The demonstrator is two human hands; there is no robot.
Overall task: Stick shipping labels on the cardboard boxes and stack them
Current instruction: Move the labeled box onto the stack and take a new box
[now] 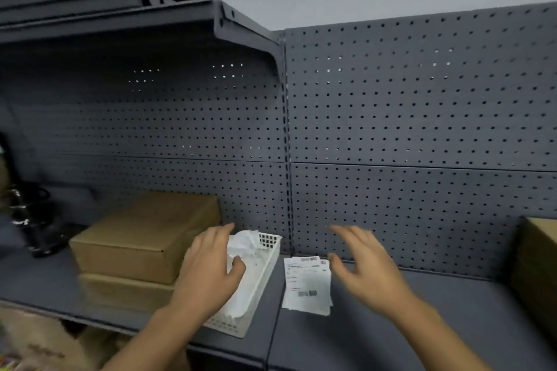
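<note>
Where the view cuts off: both forearms [168, 337] come in from the bottom edge with the elbows out of sight, and motion blur softens the whole frame.
brownish shapes [45, 346]: below the shelf at the lower left, too blurred to name.
left hand [211, 268]: palm down over the near left part of the white basket [262, 280]; the fingers [221, 233] are loosely extended and released, and the thumb rests on the crumpled white paper [245, 242] inside. Whether it presses or only touches cannot be told.
right hand [367, 268]: hovers over the shelf just right of the shipping labels, with fingers spread and released, holding nothing, and their outline streaked by blur.
white basket: narrow and mesh-walled, lying front to back, with its near end close to the shelf's front edge. The left hand hides most of its left wall.
shipping labels [307, 283]: a small loose pile lying flat on the shelf, just beside the basket, between it and the right hand. The print is too small to read.
shelf [437, 325]: dark grey, with free surface from the labels across to the right box.
stacked boxes [144, 235]: two cardboard boxes, one on the other, just left of the basket. The left hand covers their near right corner.
right box [536, 265]: cardboard, cut off by the right edge.
dark object [33, 220]: black, at the left edge, too blurred to identify.
pegboard [422, 114]: perforated back wall behind everything.
upper shelf [120, 18]: overhangs the stacked boxes and is cut off at the top left.
</note>
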